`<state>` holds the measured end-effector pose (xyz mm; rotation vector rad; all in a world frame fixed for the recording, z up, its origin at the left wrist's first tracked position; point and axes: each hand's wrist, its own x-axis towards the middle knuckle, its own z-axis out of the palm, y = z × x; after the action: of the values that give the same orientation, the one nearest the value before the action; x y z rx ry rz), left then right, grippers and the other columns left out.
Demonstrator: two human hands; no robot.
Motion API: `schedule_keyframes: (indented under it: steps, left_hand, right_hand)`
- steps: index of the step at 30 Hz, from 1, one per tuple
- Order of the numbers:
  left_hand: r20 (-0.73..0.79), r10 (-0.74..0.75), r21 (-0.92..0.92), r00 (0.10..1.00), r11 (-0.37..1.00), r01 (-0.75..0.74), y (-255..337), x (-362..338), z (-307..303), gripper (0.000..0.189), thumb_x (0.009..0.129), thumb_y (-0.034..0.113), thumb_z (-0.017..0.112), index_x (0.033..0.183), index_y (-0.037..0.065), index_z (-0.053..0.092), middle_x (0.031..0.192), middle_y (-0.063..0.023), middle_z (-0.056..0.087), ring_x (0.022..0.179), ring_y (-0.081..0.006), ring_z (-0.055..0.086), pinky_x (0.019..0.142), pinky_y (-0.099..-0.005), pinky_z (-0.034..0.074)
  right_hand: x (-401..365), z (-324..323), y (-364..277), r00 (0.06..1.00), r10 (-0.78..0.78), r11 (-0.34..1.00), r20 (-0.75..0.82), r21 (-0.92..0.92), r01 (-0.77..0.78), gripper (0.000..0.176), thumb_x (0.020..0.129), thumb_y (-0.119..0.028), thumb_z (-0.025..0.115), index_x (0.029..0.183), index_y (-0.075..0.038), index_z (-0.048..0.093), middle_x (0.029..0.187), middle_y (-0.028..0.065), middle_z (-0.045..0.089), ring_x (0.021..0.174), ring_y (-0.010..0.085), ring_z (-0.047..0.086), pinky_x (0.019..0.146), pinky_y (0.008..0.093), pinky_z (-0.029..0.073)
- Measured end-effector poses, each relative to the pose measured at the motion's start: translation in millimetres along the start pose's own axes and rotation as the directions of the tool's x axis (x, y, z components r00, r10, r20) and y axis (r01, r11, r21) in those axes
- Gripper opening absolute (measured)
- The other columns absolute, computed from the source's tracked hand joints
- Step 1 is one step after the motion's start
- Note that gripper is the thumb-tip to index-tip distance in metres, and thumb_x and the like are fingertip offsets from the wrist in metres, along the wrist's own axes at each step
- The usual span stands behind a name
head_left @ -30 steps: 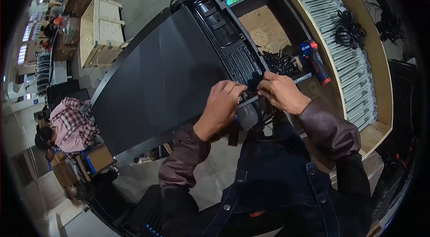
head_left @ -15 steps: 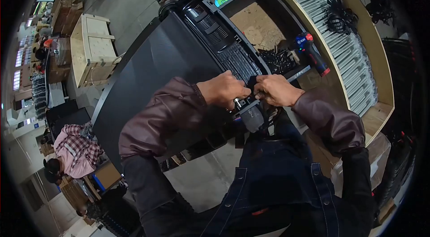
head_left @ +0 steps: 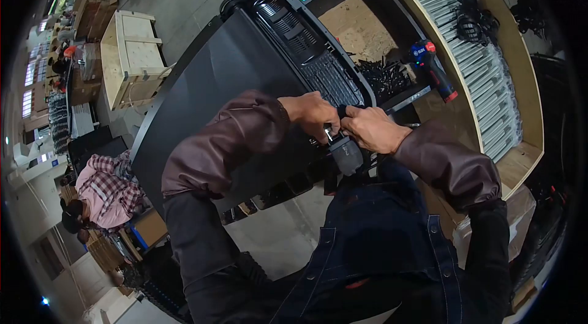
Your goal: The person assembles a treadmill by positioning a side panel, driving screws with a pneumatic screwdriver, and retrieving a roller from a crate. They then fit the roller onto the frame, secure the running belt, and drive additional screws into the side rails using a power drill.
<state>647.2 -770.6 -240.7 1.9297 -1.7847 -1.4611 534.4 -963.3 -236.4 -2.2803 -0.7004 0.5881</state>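
My left hand (head_left: 313, 114) is closed at the near corner of a long black frame (head_left: 327, 54), its fingertips on a small shiny metal piece (head_left: 331, 135) whose kind I cannot make out. Close beside it, my right hand (head_left: 372, 129) has its fingers curled at the same corner. Whatever they grip is hidden, though a bit of black shows between the two hands. Just below the fingers sits a dark grey rounded cap-like part (head_left: 348, 158) with small light markings. A wide flat black panel (head_left: 245, 67) runs along the frame's left side.
An open box (head_left: 355, 27) beside the frame holds many small black parts (head_left: 386, 79). A red-and-blue cordless power tool (head_left: 436, 71) lies at its right. Further right, a wooden crate (head_left: 531, 122) contains metal tubes (head_left: 490, 85). A person in a plaid shirt (head_left: 113, 192) is at left.
The camera view has shifted slightly. My hands stay at the same corner; the fingers of my right hand have turned a little and reach further over the grey part.
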Motion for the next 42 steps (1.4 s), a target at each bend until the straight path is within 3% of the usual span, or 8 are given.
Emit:
schedule_keyframes:
  steps: [14, 19, 23, 25, 28, 35, 38, 42]
  left_hand:
    - [0.127, -0.102, -0.006, 0.987, 0.995, 0.104, 6.8, 6.5, 0.6, 0.045, 0.076, 0.042, 0.073, 0.113, 0.016, 0.071, 0.107, -0.0073, 0.071, 0.110, -0.0254, 0.062, 0.093, -0.0426, 0.037]
    - [0.028, -0.187, 0.001, 0.982, 0.982, 0.187, 11.1, 10.1, 9.6, 0.029, 0.077, 0.044, 0.067, 0.096, 0.023, 0.074, 0.100, -0.0029, 0.072, 0.102, -0.0255, 0.065, 0.089, -0.0443, 0.038]
    - [-0.006, -0.208, 0.055, 0.978, 0.977, 0.208, 16.7, 11.7, 11.5, 0.020, 0.080, 0.037, 0.071, 0.093, 0.023, 0.073, 0.091, 0.0013, 0.071, 0.095, -0.0195, 0.064, 0.093, -0.0453, 0.032]
    - [0.000, -0.226, 0.030, 0.974, 0.974, 0.226, 18.2, 10.7, 9.3, 0.019, 0.080, 0.035, 0.070, 0.093, 0.023, 0.074, 0.092, 0.0002, 0.071, 0.096, -0.0208, 0.064, 0.095, -0.0450, 0.032]
    - [0.029, -0.254, 0.000, 0.967, 0.967, 0.254, 23.2, 8.5, -1.1, 0.017, 0.080, 0.031, 0.069, 0.093, 0.022, 0.074, 0.093, -0.0019, 0.070, 0.097, -0.0233, 0.063, 0.098, -0.0442, 0.030]
    - [0.083, -0.256, -0.003, 0.963, 0.966, 0.258, 25.0, 8.5, -6.1, 0.025, 0.081, 0.034, 0.065, 0.097, 0.017, 0.074, 0.096, -0.0070, 0.069, 0.103, -0.0269, 0.061, 0.099, -0.0443, 0.031]
    - [0.017, -0.261, 0.050, 0.965, 0.964, 0.260, 22.7, 10.4, -2.3, 0.025, 0.077, 0.031, 0.063, 0.095, 0.016, 0.075, 0.091, -0.0070, 0.069, 0.097, -0.0270, 0.062, 0.094, -0.0438, 0.032]
    - [-0.047, -0.239, 0.101, 0.970, 0.965, 0.243, 19.2, 10.5, 1.9, 0.025, 0.072, 0.027, 0.062, 0.090, 0.015, 0.074, 0.084, -0.0071, 0.069, 0.092, -0.0281, 0.063, 0.091, -0.0428, 0.033]
  right_hand:
    - [-17.1, 27.9, -15.9, 0.967, 0.057, 0.998, -0.247, 0.024, -0.053, 0.020, 0.083, -0.005, 0.063, 0.103, -0.004, 0.063, 0.091, 0.0146, 0.055, 0.079, 0.0375, 0.062, 0.063, 0.0462, 0.050]
    - [-47.1, 12.7, 10.3, 0.923, -0.072, 0.989, -0.378, 0.093, 0.116, 0.028, 0.087, -0.008, 0.068, 0.114, -0.006, 0.060, 0.101, 0.0155, 0.064, 0.088, 0.0399, 0.065, 0.071, 0.0430, 0.054]
    - [-78.7, -33.2, 109.1, 0.406, 0.203, 0.935, -0.891, 0.053, -0.351, 0.035, 0.086, -0.008, 0.070, 0.119, -0.004, 0.058, 0.105, 0.0150, 0.062, 0.092, 0.0354, 0.064, 0.080, 0.0370, 0.051]
    - [-97.9, -44.6, 189.0, 0.376, 0.443, 0.713, -0.814, 0.066, -0.698, 0.048, 0.081, -0.028, 0.077, 0.120, -0.004, 0.062, 0.111, 0.0204, 0.063, 0.105, 0.0399, 0.061, 0.088, 0.0460, 0.048]
    - [-95.3, -47.5, 264.1, 0.554, 0.712, 0.634, -0.431, 0.055, -0.771, 0.060, 0.077, -0.043, 0.077, 0.117, 0.000, 0.066, 0.103, 0.0242, 0.067, 0.099, 0.0412, 0.064, 0.088, 0.0455, 0.050]
    - [-145.9, -47.3, 234.3, 0.597, 0.547, 0.830, -0.586, 0.473, -0.296, 0.046, 0.077, -0.027, 0.082, 0.108, 0.002, 0.064, 0.092, 0.0121, 0.068, 0.084, 0.0261, 0.065, 0.076, 0.0350, 0.050]
    - [-181.1, -63.3, 162.6, 0.575, 0.685, 0.634, -0.448, 0.756, -0.166, 0.045, 0.078, -0.017, 0.082, 0.113, -0.001, 0.061, 0.095, 0.0048, 0.067, 0.083, 0.0182, 0.063, 0.075, 0.0316, 0.052]
    - [-195.0, -60.4, 122.1, 0.793, 0.608, 0.234, -0.030, 0.961, -0.144, 0.050, 0.076, -0.005, 0.078, 0.121, 0.000, 0.057, 0.098, 0.0085, 0.067, 0.083, 0.0195, 0.067, 0.073, 0.0352, 0.057]
